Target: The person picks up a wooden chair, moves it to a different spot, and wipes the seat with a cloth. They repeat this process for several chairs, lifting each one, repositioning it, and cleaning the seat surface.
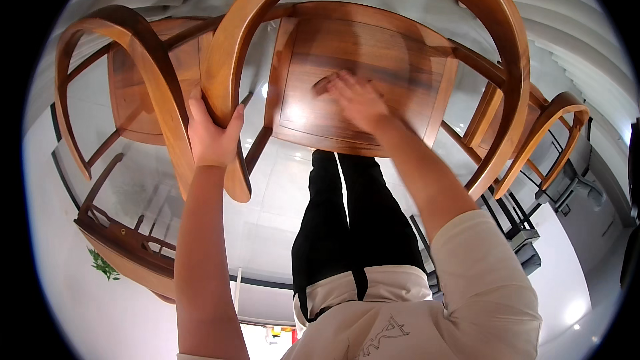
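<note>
A wooden armchair with a curved, horseshoe-shaped top rail [515, 50] stands before me, its flat panelled seat [370, 75] below the rail. My left hand [212, 132] grips the left part of that rail, thumb and fingers on either side of the wood. Over the seat is my right hand [357, 97], blurred, with its fingers stretched out. A small dark shape shows by its fingertips; whether it is an object or a shadow I cannot tell. Whether the palm touches the seat is also unclear.
A second curved-arm wooden chair [137, 35] stands close at the left, another [565, 102] at the right. Lower left is dark wooden furniture [130, 250] near a green plant [104, 264]. Pale curtains [575, 45] hang behind the chairs. Black-framed furniture [515, 220] stands at the lower right.
</note>
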The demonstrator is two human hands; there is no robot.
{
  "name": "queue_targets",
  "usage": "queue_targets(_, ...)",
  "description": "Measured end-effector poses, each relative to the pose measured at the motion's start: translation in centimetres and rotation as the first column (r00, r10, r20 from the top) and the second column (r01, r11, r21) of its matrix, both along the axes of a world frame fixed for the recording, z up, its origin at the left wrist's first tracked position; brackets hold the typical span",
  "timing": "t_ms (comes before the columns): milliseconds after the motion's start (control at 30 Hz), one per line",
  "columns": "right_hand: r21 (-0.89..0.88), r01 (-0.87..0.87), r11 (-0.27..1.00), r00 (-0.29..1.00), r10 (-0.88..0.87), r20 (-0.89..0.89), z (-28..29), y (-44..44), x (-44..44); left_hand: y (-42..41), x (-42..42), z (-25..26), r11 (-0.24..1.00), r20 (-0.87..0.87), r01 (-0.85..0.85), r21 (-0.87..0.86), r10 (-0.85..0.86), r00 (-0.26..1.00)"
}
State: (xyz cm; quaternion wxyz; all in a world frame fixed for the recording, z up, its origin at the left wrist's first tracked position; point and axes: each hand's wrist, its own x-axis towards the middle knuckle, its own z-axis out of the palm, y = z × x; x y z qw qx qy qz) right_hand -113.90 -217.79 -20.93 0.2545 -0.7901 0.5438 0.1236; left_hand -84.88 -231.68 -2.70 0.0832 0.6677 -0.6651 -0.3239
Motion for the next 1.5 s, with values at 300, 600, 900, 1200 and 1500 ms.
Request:
queue_targets(300, -0.323, 0.604, 0.729, 0.771, -0.637, 0.005, -2.5, -5.7, -8.6, -0.2, 0.1, -0.2, 1.0, -0.025, -0.014, 0.01, 0.014, 1.0)
queue_targets(600, -0.163, 0.03, 0.986, 0.96, 0.017, 0.278, -2.4, -7.1, 7.7, 0.3, 0.8, -0.9, 0.999, 0.017, 0.019, -0.034, -0.018, 1.0)
queue_targets(900, -0.204, 0.523, 0.827, 0.841, -0.539, -0.03, 1.2, 0.3, -3.0, 0.8, 1.3, -0.7, 0.999, 0.083, 0.039, -0.031, -0.036, 0.996)
queue_targets(1200, -0.187, 0.752, 0.632, 0.65, -0.758, 0.051, -1.6, -2.9, -3.1, 2.1, -0.8, 0.2, 0.998, 0.03, 0.017, 0.059, -0.019, 0.999)
queue_targets(1500, -0.031, 0.23, 0.973, 0.954, -0.219, 0.206, -1.8, -4.4, 2.0, 3.2, -2.2, -0.1, 0.999, 0.035, 0.035, -0.012, -0.035, 0.999)
